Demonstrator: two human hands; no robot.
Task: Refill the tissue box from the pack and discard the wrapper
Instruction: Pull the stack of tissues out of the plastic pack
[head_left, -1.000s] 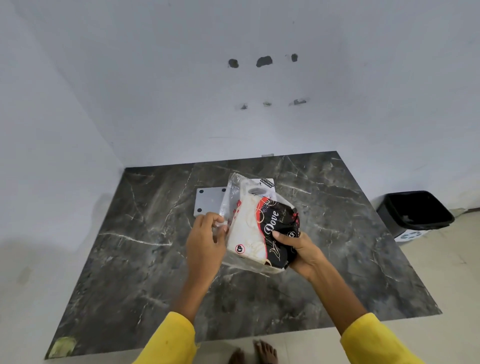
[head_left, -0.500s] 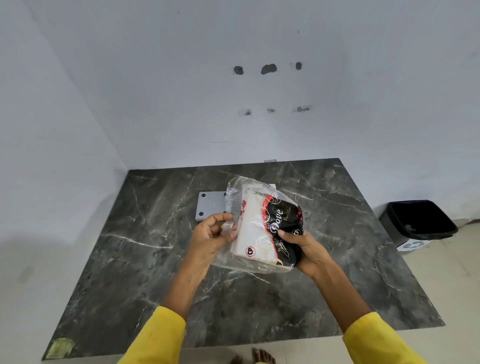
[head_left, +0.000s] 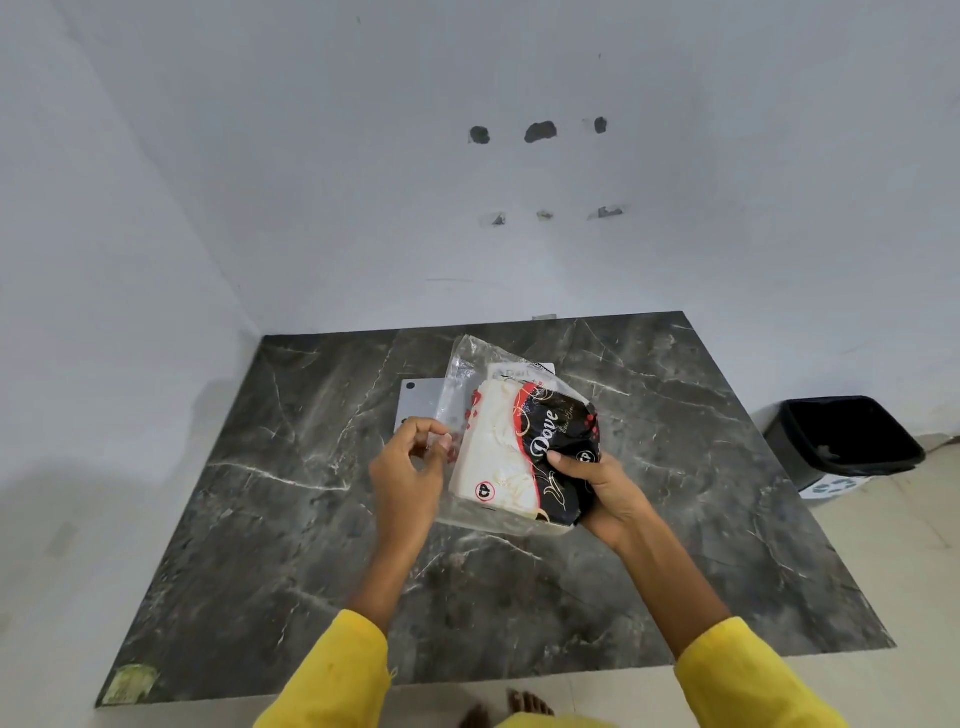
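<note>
I hold a tissue pack (head_left: 519, 457) above the dark marble table (head_left: 291, 519). Its clear plastic wrapper has a black, red and white print. My right hand (head_left: 597, 488) grips the pack's black printed end from the right. My left hand (head_left: 410, 467) pinches the loose clear edge of the wrapper on the left. White tissues show inside the plastic. A pale grey flat tissue box (head_left: 418, 402) lies on the table behind the pack, mostly hidden by it.
A black waste bin (head_left: 847, 441) stands on the floor to the right of the table. White walls close in the back and left sides. A yellowish patch (head_left: 127, 683) marks the table's near left corner. Bare toes (head_left: 514, 709) show below the front edge.
The pack has tilted a little and its clear flap stands higher. My left fingers have shifted from the pack's side to pinching the loose plastic edge. The right hand's grip is the same.
</note>
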